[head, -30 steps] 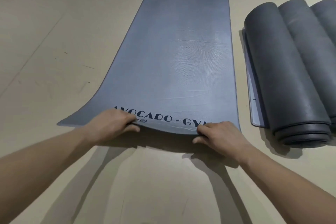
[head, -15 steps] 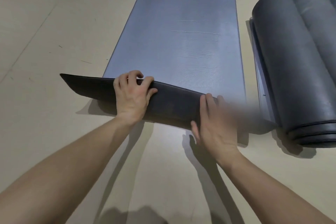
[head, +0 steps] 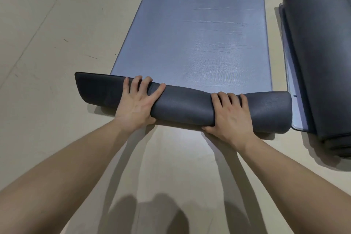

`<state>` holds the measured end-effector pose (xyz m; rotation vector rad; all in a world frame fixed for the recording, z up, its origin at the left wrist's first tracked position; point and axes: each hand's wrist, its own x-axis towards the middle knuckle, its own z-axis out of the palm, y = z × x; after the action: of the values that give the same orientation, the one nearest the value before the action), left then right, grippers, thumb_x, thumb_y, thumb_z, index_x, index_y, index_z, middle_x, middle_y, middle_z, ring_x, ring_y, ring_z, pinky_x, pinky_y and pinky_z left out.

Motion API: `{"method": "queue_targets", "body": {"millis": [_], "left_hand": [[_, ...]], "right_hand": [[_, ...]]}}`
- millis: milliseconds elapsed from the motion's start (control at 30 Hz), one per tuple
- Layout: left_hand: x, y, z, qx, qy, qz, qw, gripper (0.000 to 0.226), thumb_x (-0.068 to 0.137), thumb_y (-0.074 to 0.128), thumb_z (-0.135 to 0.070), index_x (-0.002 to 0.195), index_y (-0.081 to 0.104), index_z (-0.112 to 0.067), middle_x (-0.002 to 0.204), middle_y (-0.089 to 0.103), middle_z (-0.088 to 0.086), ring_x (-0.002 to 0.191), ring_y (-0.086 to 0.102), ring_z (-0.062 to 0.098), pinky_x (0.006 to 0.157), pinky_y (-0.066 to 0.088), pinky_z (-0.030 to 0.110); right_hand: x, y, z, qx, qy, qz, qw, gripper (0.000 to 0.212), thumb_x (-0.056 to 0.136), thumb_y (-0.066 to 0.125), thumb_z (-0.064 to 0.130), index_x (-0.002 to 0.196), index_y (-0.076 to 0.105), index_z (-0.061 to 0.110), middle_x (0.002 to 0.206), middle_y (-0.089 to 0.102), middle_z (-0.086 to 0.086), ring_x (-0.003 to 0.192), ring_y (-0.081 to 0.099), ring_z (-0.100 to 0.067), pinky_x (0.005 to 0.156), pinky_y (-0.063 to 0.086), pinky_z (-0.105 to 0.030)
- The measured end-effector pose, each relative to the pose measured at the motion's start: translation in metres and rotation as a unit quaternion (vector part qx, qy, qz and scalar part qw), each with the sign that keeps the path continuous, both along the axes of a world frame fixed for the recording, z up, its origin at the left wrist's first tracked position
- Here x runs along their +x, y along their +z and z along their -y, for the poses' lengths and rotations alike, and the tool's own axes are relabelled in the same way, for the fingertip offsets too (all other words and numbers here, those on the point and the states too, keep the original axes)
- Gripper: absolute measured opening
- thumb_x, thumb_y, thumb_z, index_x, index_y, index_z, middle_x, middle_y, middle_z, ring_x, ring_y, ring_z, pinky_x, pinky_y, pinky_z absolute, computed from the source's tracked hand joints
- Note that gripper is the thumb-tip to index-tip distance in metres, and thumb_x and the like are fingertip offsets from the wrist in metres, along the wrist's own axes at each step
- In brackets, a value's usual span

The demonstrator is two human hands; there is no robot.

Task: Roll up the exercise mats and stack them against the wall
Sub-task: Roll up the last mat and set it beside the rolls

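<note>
Both hands are clamped on the rolled near end of a blue-grey exercise mat (head: 197,34) that lies lengthwise on the floor (head: 47,34), running away from the person. The left hand (head: 137,103) sits over the left half of the roll (head: 182,108), its fingers spread and curled over the top edge, its thumb tucked under the near side. The right hand (head: 230,116) grips the right half the same way: fingers close together and bent over the top, thumb pressed low against the near face. Bare forearms reach in from the bottom corners of the view.

Only a short stretch of the mat is rolled. It shows the darker, charcoal underside, while the flat part beyond it shows the lighter, faintly creased top. The roll sits askew. Its left end is flatter and juts out past the left edge of the flat mat, while its right end is rounder and fuller.

To the right, near the edge of the view, lie rolled mats (head: 322,53) in dark grey, side by side and parallel to the flat one. A loose flap (head: 289,74) of the nearest one lies flat on the floor beside it. The right end of the gripped roll comes up to this flap; whether they touch cannot be told.

Soft shadows (head: 161,211) of the arms and the person fall across the pale beige floor, which bears a few dark scuffs.
</note>
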<state>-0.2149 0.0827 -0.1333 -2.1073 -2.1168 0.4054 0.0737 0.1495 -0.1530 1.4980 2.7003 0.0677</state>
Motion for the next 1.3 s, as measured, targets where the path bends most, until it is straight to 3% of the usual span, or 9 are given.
{"method": "queue_targets", "body": {"millis": [200,300,433,800,967,1067,1133,1233,1300], "left_hand": [[0.000,0.004,0.001,-0.059,-0.005,0.119,0.991,0.080,0.072,0.075,-0.065,0.139,0.044,-0.035,0.132,0.055,-0.004,0.115,0.054,0.023,0.101,0.046,0.041],[0.016,0.016,0.009,-0.134,0.003,0.166,0.977,0.064,0.074,0.070,-0.070,0.129,0.051,-0.043,0.119,0.058,-0.014,0.103,0.057,0.013,0.078,0.048,0.034],[0.036,0.029,0.019,-0.261,0.037,0.239,0.934,0.064,0.067,0.071,-0.079,0.122,0.057,-0.049,0.113,0.061,-0.022,0.099,0.059,0.007,0.081,0.050,0.032],[0.023,0.038,-0.048,-0.394,0.157,0.354,0.834,0.066,0.043,0.079,-0.081,0.078,0.082,-0.026,0.076,0.077,-0.013,0.084,0.073,0.013,0.075,0.050,0.029],[0.016,0.037,-0.054,-0.292,0.170,0.326,0.883,0.088,0.042,0.064,-0.099,0.089,0.081,-0.027,0.086,0.077,-0.012,0.089,0.071,0.015,0.081,0.054,0.034],[0.035,0.026,-0.027,-0.041,0.037,0.208,0.977,0.055,0.087,0.058,-0.074,0.115,0.068,-0.028,0.113,0.068,-0.007,0.100,0.065,0.024,0.079,0.054,0.041],[0.054,0.009,0.002,0.124,-0.098,0.160,0.974,0.054,0.095,0.052,-0.060,0.121,0.067,-0.016,0.122,0.066,0.009,0.103,0.065,0.036,0.082,0.057,0.047],[0.061,-0.016,0.017,0.025,-0.103,0.073,0.992,0.103,0.078,0.067,-0.071,0.151,0.043,-0.002,0.152,0.047,0.024,0.139,0.047,0.044,0.116,0.040,0.056],[0.053,-0.021,0.008,-0.019,-0.106,0.059,0.992,0.117,0.072,0.082,-0.061,0.157,0.027,-0.004,0.159,0.039,0.022,0.146,0.039,0.042,0.123,0.032,0.054]], "right_hand": [[0.006,0.010,-0.002,-0.111,0.016,0.043,0.993,0.069,0.080,0.054,0.077,0.128,0.051,0.028,0.117,0.061,0.000,0.103,0.060,-0.027,0.094,0.047,-0.043],[0.023,0.037,-0.010,-0.227,0.020,0.065,0.972,0.072,0.074,0.053,0.090,0.120,0.058,0.035,0.107,0.062,0.005,0.094,0.062,-0.020,0.083,0.053,-0.038],[0.049,0.062,-0.018,-0.343,0.030,0.097,0.934,0.079,0.064,0.061,0.094,0.111,0.066,0.031,0.102,0.058,0.008,0.093,0.057,-0.016,0.079,0.049,-0.036],[0.047,0.046,0.001,-0.151,0.061,0.024,0.986,0.076,0.084,0.031,0.089,0.132,0.048,0.032,0.119,0.061,0.004,0.106,0.059,-0.023,0.080,0.043,-0.038],[0.031,0.049,-0.046,-0.175,0.051,0.040,0.982,0.067,0.079,0.027,0.096,0.097,0.048,0.034,0.087,0.060,0.007,0.080,0.056,-0.022,0.068,0.037,-0.037],[0.021,0.045,-0.071,-0.217,0.051,0.032,0.974,0.066,0.079,0.029,0.096,0.089,0.050,0.034,0.080,0.059,0.009,0.080,0.056,-0.023,0.070,0.038,-0.038],[0.017,0.043,-0.083,-0.248,0.035,0.019,0.968,0.062,0.081,0.031,0.094,0.080,0.050,0.036,0.079,0.058,0.012,0.084,0.057,-0.023,0.072,0.038,-0.038],[0.012,0.039,-0.085,-0.206,0.036,-0.014,0.978,0.059,0.085,0.036,0.088,0.106,0.065,0.041,0.106,0.063,0.007,0.107,0.057,-0.024,0.088,0.043,-0.040],[0.010,0.034,-0.070,-0.099,0.042,-0.059,0.992,0.069,0.088,0.036,0.082,0.123,0.066,0.031,0.121,0.063,0.001,0.114,0.055,-0.027,0.096,0.040,-0.042]]}}
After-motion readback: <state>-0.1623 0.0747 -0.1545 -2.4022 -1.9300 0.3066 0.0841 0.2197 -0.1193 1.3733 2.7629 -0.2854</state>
